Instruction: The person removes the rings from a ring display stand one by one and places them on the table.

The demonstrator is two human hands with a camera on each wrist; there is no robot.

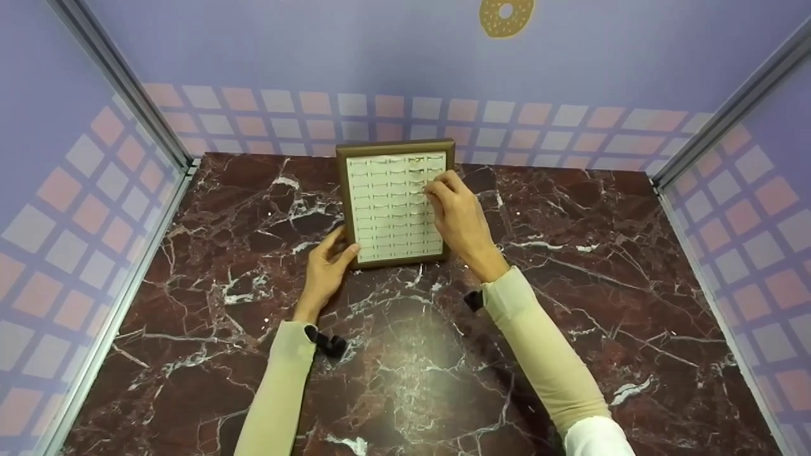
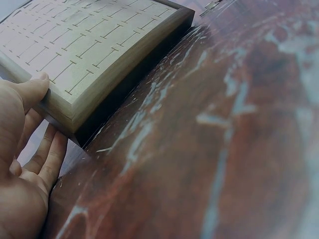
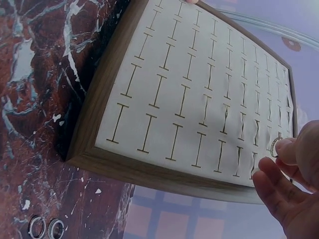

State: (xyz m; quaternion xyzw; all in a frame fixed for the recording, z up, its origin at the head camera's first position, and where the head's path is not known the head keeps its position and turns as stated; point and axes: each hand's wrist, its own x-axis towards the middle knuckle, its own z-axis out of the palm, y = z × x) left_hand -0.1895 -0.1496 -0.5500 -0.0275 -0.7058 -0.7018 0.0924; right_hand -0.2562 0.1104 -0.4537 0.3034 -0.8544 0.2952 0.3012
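A ring display board (image 1: 399,261) with a brown wooden frame leans, tilted up, on the marble table. Its pale padded face carries rows of I-shaped slots. My left hand (image 1: 323,269) holds the lower left corner; in the left wrist view the thumb (image 2: 36,88) lies over the front edge and the other fingers are behind. At the board's right side, my right hand (image 1: 462,218) pinches a small ring (image 3: 274,147) between thumb and fingertips, close against the slots in the right wrist view. Several slots near these fingers bulge open.
Two loose rings, one plain (image 3: 36,226) and one textured (image 3: 56,229), lie on the table beside the board in the right wrist view. Behind the board rises a lilac wall (image 1: 272,57) with checked squares. Side panels with metal rails (image 1: 120,69) flank the marble table (image 1: 209,354).
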